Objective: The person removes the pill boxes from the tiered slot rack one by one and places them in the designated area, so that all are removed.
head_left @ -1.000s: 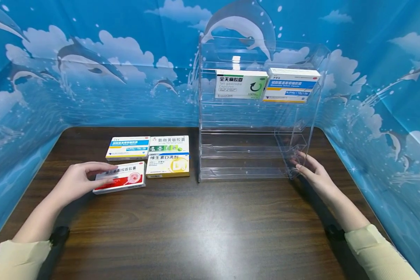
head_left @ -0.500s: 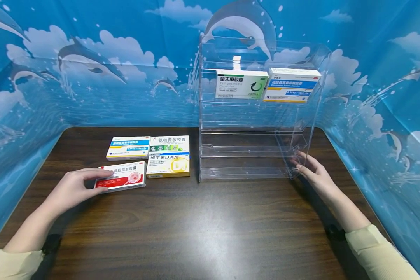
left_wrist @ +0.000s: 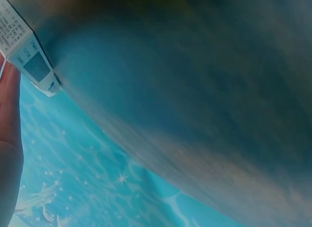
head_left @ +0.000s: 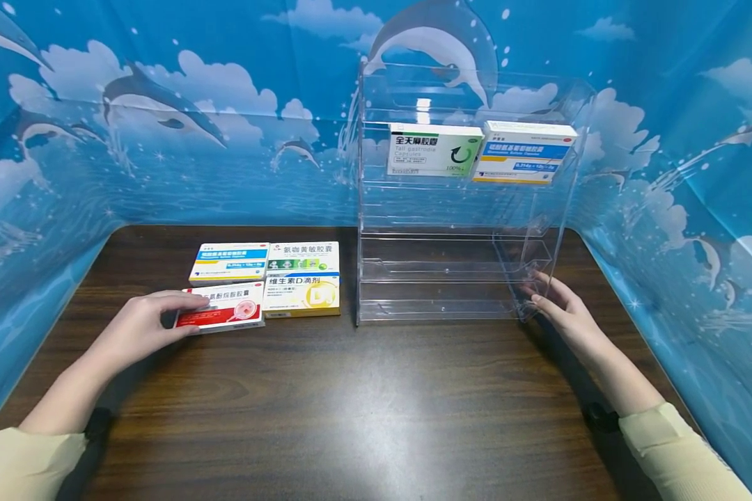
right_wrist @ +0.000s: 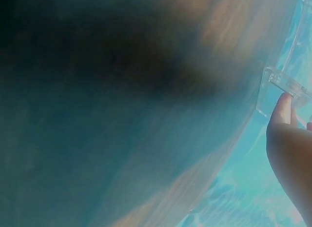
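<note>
In the head view my left hand (head_left: 139, 325) pinches the left end of a red-and-white medicine box (head_left: 225, 314), thumb at the near edge and fingers over the top. A white end of a box (left_wrist: 36, 63) shows beside that hand in the left wrist view. Just behind it lies a blue-and-white medicine box (head_left: 230, 263). To its right are a yellow-and-white medicine box (head_left: 302, 295) and a green-and-white one (head_left: 303, 256). My right hand (head_left: 567, 313) holds the lower right side of a clear plastic rack (head_left: 439, 309), its thumb (right_wrist: 282, 107) at the rack's corner.
Higher on the tiered rack stand a green-and-white box (head_left: 434, 150) and a blue, white and yellow box (head_left: 525, 152), side by side. The dark wooden table (head_left: 376, 403) is enclosed by a blue dolphin-print cloth (head_left: 225, 167) at the back and sides.
The left hand slid back along the red-and-white box, then moved it slightly away and right, up against the neighbouring boxes. The right hand and the rack have stayed in place.
</note>
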The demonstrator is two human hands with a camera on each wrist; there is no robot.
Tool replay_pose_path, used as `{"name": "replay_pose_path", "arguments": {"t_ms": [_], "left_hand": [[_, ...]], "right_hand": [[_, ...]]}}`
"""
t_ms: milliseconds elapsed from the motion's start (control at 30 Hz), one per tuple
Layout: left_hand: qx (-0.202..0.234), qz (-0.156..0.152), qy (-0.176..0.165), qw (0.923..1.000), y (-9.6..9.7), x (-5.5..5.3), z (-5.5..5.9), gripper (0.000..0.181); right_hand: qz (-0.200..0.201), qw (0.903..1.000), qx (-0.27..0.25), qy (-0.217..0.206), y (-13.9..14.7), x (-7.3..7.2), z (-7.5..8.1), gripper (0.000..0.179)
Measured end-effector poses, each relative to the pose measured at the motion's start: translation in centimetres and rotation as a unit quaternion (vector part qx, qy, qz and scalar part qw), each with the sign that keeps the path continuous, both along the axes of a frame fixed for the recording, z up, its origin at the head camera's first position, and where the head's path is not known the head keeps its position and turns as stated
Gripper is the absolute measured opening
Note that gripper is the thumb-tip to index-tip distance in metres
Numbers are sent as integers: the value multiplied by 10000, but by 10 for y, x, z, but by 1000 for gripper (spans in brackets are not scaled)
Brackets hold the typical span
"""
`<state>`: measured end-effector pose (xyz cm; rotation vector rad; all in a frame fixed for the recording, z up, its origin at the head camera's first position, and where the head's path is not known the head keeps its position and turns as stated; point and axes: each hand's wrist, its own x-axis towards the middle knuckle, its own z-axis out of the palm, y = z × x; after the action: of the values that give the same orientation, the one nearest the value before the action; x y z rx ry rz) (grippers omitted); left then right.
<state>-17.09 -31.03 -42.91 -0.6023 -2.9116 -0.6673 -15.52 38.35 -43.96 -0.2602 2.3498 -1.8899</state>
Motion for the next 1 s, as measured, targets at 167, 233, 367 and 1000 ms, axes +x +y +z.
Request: {"name": "replay_pose_path", "arguments": {"t_ms": [167,233,367,1000], "left_hand": [[-3,26,-28,10000,1,-4,1,50],[-20,19,-1,10000,1,-6,1,49],[-17,3,-8,10000,2,-7,0,48],[115,-3,124,9999,6,-12,4,46]], "right_hand": [[21,10000,-85,34,0,-1,-1,61],[18,9999,-94,35,-1,-1,-1,61],[33,10000,-47,10,0,0,0,62],[-8,9998,-178,-22,0,0,0,60]]}}
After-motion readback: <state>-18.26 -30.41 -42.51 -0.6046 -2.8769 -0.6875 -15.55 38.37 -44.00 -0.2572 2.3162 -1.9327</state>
